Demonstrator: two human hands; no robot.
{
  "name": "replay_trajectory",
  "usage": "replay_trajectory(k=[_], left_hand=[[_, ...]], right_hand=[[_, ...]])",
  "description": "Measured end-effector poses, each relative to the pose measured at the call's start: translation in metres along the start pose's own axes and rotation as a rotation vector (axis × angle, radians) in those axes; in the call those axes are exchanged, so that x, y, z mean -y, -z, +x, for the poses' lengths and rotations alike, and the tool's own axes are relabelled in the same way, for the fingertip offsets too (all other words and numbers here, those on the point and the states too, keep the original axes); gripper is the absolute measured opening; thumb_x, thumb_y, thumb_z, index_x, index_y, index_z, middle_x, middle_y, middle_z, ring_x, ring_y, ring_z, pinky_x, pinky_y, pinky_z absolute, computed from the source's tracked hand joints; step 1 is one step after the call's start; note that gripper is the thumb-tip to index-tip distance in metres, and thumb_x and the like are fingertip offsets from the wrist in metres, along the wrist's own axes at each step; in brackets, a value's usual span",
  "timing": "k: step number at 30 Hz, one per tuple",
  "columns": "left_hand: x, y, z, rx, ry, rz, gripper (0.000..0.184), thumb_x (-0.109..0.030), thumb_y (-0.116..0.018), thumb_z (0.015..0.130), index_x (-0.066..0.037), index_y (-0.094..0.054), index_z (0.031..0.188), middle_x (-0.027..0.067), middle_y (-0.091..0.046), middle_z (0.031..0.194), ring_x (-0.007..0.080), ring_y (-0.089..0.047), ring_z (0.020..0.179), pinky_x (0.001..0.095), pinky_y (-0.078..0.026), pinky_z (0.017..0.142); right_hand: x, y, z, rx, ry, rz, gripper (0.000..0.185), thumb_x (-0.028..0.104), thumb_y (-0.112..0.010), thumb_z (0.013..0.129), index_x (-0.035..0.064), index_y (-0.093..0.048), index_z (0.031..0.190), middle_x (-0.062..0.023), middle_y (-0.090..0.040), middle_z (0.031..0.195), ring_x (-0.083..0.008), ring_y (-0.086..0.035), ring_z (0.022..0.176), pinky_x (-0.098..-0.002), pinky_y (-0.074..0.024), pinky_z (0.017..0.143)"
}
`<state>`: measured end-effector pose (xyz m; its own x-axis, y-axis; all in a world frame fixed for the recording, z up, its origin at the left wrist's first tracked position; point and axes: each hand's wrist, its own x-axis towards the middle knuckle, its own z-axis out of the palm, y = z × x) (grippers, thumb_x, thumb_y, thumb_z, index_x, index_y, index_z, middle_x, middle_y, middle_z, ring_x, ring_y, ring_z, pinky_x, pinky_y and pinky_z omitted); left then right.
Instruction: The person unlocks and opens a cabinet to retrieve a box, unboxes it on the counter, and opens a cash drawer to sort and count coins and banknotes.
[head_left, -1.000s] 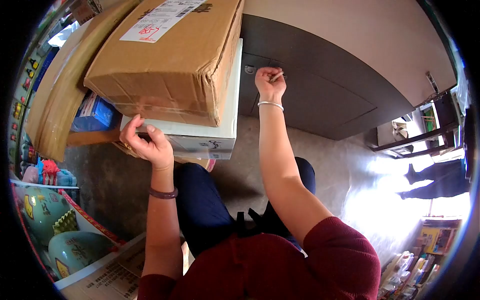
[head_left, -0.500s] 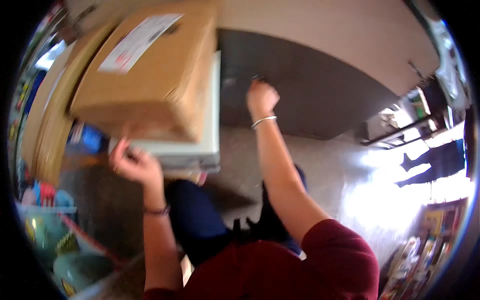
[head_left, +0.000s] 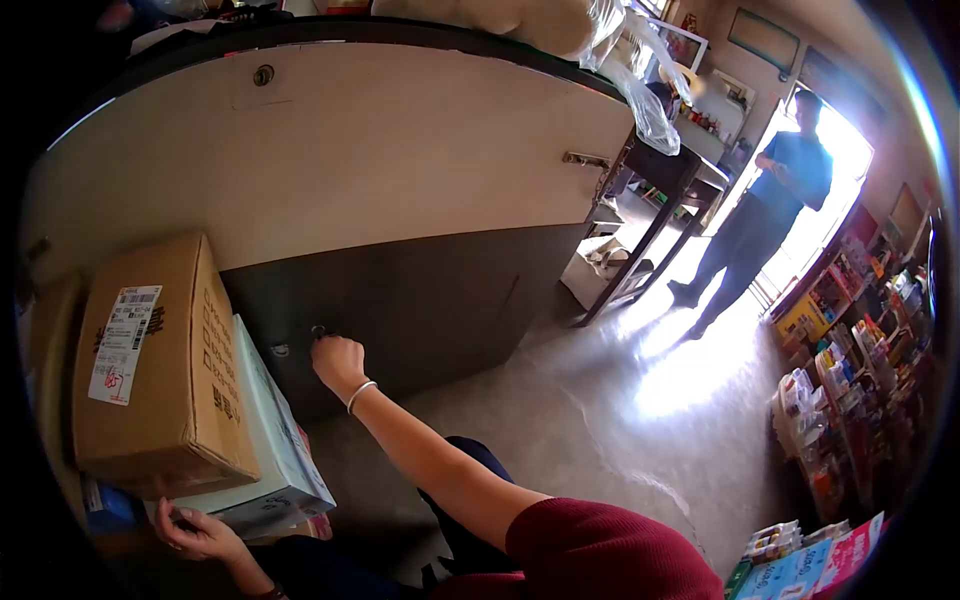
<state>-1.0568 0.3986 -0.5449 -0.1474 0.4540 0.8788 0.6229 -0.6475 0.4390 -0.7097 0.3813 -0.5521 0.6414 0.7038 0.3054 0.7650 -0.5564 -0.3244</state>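
Note:
My right hand, a bracelet at its wrist, is closed in a fist against the dark lower panel of a large cabinet front. A small metal fitting shows at the fingertips; the fist hides the rest of it. Left of the fist sits another metal piece on the panel. My left hand is low on the left, fingers loosely bent and apart, the fingertips at the bottom edge of a cardboard box. That labelled box rests on a pale, flat box.
Across the floor a person stands in a bright doorway. A dark stand is beside the cabinet's right end. Shelves of packaged goods line the right side. Plastic wrapping hangs over the cabinet's top edge.
My view has swung up and to the right, bringing the person and doorway into sight. My right fist remains at the panel and my left hand by the box's lower edge.

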Motion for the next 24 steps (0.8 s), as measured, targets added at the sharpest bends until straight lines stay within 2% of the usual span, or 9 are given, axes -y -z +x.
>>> replay_trajectory(k=[4, 6, 10, 12, 16, 19, 21, 22, 24], left_hand=[[-0.012, 0.000, 0.009, -0.075, -0.124, 0.064, 0.026, -0.015, -0.044, 0.093, 0.001, -0.051, 0.112, 0.0155, -0.054, 0.107, 0.0259, -0.053, 0.089, 0.0336, -0.044, 0.072], [-0.003, 0.002, 0.002, 0.005, -0.064, 0.064, 0.027, -0.010, -0.043, 0.094, -0.001, -0.048, 0.119, 0.0169, -0.048, 0.119, 0.0289, -0.047, 0.107, 0.0398, -0.040, 0.090], [-0.007, 0.001, 0.004, 0.010, -0.011, 0.033, 0.027, -0.011, -0.043, 0.094, -0.001, -0.048, 0.119, 0.0169, -0.049, 0.118, 0.0288, -0.046, 0.107, 0.0405, -0.039, 0.091], [-0.014, 0.000, 0.012, -0.092, -0.144, 0.096, 0.026, -0.017, -0.044, 0.094, 0.001, -0.053, 0.110, 0.0155, -0.055, 0.103, 0.0262, -0.053, 0.086, 0.0340, -0.044, 0.069], [-0.011, 0.001, 0.009, -0.073, -0.118, 0.112, 0.027, -0.019, -0.044, 0.094, 0.001, -0.053, 0.110, 0.0152, -0.055, 0.102, 0.0265, -0.053, 0.085, 0.0344, -0.044, 0.070], [-0.012, 0.000, 0.011, -0.085, -0.136, 0.117, 0.028, -0.019, -0.044, 0.094, 0.001, -0.053, 0.110, 0.0150, -0.056, 0.101, 0.0273, -0.053, 0.086, 0.0350, -0.044, 0.070], [-0.012, 0.000, 0.010, -0.086, -0.112, 0.102, 0.027, -0.018, -0.044, 0.094, 0.002, -0.053, 0.110, 0.0151, -0.056, 0.100, 0.0280, -0.053, 0.087, 0.0354, -0.044, 0.071], [-0.012, 0.000, 0.010, -0.085, -0.114, 0.100, 0.027, -0.018, -0.044, 0.094, 0.002, -0.053, 0.110, 0.0151, -0.056, 0.100, 0.0280, -0.053, 0.087, 0.0354, -0.044, 0.071], [-0.012, 0.001, 0.011, -0.076, -0.119, 0.106, 0.027, -0.018, -0.044, 0.093, 0.002, -0.053, 0.109, 0.0156, -0.056, 0.102, 0.0288, -0.053, 0.089, 0.0366, -0.044, 0.074]], right_hand=[[0.000, -0.004, -0.001, -0.025, -0.168, 0.220, 0.033, 0.022, -0.045, 0.087, 0.0046, -0.067, 0.071, -0.0178, -0.065, 0.074, -0.0325, -0.065, 0.069, -0.0420, -0.0521, 0.061], [0.001, -0.007, -0.004, -0.077, -0.178, 0.242, 0.035, 0.028, -0.046, 0.087, 0.0045, -0.065, 0.069, -0.0159, -0.064, 0.070, -0.0331, -0.063, 0.066, -0.0431, -0.0511, 0.059], [0.001, -0.005, -0.008, -0.134, -0.101, 0.189, 0.036, 0.028, -0.046, 0.088, 0.0037, -0.064, 0.068, -0.0164, -0.064, 0.070, -0.0336, -0.063, 0.065, -0.0437, -0.0508, 0.059], [0.002, -0.001, -0.010, -0.083, -0.128, 0.221, 0.036, 0.026, -0.045, 0.088, 0.0030, -0.065, 0.069, -0.0188, -0.064, 0.072, -0.0351, -0.064, 0.066, -0.0444, -0.0517, 0.061], [0.001, -0.012, -0.011, -0.097, -0.190, 0.298, 0.035, 0.026, -0.045, 0.088, 0.0028, -0.064, 0.070, -0.0212, -0.063, 0.073, -0.0357, -0.064, 0.070, -0.0448, -0.0515, 0.062], [-0.007, -0.038, -0.003, -0.052, -0.298, 0.528, 0.036, 0.029, -0.045, 0.090, 0.0038, -0.062, 0.070, -0.0133, -0.063, 0.067, -0.0264, -0.063, 0.063, -0.0372, -0.0478, 0.056], [-0.009, -0.047, -0.003, 0.201, -0.627, 1.691, 0.035, 0.027, -0.042, 0.094, 0.0031, -0.061, 0.078, -0.0048, -0.058, 0.063, -0.0171, -0.054, 0.055, -0.0289, -0.0411, 0.051], [-0.010, -0.049, -0.006, 0.199, -0.628, 1.693, 0.035, 0.027, -0.042, 0.094, 0.0031, -0.061, 0.078, -0.0048, -0.058, 0.063, -0.0171, -0.054, 0.055, -0.0289, -0.0411, 0.051], [-0.011, -0.051, -0.010, 0.287, -0.655, 2.443, 0.030, 0.022, -0.038, 0.096, 0.0019, -0.058, 0.088, 0.0015, -0.052, 0.062, -0.0105, -0.045, 0.053, -0.0234, -0.0354, 0.049]])
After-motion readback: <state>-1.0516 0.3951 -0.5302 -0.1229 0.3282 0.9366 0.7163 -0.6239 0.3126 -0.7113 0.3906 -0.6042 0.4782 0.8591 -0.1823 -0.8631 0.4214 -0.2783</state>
